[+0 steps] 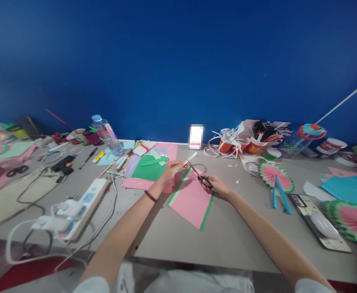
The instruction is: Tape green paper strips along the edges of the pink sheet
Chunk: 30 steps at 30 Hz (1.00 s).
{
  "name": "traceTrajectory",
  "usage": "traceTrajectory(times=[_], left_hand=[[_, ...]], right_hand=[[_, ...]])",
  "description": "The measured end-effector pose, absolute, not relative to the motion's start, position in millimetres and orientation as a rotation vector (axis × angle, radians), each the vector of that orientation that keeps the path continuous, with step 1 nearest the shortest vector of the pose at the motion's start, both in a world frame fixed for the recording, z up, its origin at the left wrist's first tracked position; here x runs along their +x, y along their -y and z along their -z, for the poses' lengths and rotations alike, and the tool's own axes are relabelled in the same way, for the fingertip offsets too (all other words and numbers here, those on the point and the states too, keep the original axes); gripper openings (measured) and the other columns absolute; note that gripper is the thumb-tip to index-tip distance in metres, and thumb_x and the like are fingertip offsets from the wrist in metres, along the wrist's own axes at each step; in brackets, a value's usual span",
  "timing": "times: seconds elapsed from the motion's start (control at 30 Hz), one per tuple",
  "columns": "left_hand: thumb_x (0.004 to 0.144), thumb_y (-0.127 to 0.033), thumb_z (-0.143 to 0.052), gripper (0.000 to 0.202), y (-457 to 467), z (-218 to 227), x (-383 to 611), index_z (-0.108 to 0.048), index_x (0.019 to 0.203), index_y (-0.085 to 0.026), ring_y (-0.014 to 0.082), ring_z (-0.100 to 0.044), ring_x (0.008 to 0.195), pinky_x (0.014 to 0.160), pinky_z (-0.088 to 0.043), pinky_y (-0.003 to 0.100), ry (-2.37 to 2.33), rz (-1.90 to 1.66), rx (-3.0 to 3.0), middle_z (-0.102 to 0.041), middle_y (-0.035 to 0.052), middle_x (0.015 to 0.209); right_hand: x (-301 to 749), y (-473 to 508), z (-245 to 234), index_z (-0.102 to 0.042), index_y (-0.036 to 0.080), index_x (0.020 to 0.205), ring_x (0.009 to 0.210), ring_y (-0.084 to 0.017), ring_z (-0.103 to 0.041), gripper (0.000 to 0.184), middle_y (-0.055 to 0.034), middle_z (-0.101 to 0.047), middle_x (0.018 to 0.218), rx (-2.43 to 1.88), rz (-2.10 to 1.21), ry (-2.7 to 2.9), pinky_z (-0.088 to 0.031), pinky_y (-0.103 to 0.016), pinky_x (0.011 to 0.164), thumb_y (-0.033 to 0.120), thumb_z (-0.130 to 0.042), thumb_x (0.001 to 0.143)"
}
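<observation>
My right hand (216, 186) grips black-handled scissors (205, 180) by the finger loops, the blades pointing up and left. Pinched in my left hand (173, 171) is a narrow white strip (192, 157), and the scissor tips lie against it near my fingertips. Whether the blades are cutting through it I cannot tell. Below both hands a pink paper sheet (191, 199) rests on the table, with green strips along its two long sides. Left of my left hand lie a green sheet (150, 167) and further pink paper (138, 183).
A lit phone (196, 136) stands against the blue wall. On the left are a power strip (85, 207) with cables, a glue gun (63, 166) and a tilted bottle (107, 134). Rightward are a pink-green paper fan (275, 177), a phone (311, 217) with a mouse (324, 226), and cups (254, 145).
</observation>
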State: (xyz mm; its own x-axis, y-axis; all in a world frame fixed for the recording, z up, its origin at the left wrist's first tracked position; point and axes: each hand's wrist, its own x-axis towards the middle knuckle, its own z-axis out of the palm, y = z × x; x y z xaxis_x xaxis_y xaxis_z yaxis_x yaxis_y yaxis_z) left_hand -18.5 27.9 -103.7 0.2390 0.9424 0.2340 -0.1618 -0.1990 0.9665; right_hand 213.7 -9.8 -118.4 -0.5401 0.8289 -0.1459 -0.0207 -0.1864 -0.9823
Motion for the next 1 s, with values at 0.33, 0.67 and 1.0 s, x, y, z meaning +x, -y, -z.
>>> traceTrajectory(times=[0.33, 0.67, 1.0], left_hand=[[0.080, -0.037, -0.061, 0.024, -21, 69, -23, -0.072, 0.071, -0.017, 0.0202, -0.063, 0.081, 0.082, -0.048, 0.034, -0.806, -1.150, 1.613, -0.068, 0.0068, 0.078], [0.084, -0.032, -0.058, 0.022, -2, 5, -32, -0.067, 0.071, -0.016, 0.0176, -0.060, 0.081, 0.078, -0.045, 0.030, -0.763, -1.148, 1.882, -0.065, 0.0058, 0.080], [0.084, -0.032, -0.059, 0.025, 7, -3, -32, -0.063, 0.064, -0.016, 0.0167, -0.058, 0.076, 0.073, -0.047, 0.030, -0.756, -1.235, 1.759, -0.060, 0.0054, 0.077]], right_hand=[[214, 12, 104, -0.057, 0.015, 0.083, 0.050, -0.006, -0.038, 0.045, 0.0028, -0.048, 0.061, -0.917, -1.740, 1.559, -0.026, -0.021, 0.045, 0.059, -0.065, 0.075], [211, 26, 41, -0.054, 0.016, 0.086, 0.058, -0.010, -0.043, 0.047, 0.0004, -0.050, 0.070, -0.823, -1.687, 1.757, -0.029, -0.024, 0.052, 0.061, -0.064, 0.075], [208, 20, 32, -0.055, 0.016, 0.089, 0.061, -0.010, -0.043, 0.044, 0.0002, -0.050, 0.074, -0.746, -1.681, 1.818, -0.031, -0.023, 0.054, 0.055, -0.067, 0.074]])
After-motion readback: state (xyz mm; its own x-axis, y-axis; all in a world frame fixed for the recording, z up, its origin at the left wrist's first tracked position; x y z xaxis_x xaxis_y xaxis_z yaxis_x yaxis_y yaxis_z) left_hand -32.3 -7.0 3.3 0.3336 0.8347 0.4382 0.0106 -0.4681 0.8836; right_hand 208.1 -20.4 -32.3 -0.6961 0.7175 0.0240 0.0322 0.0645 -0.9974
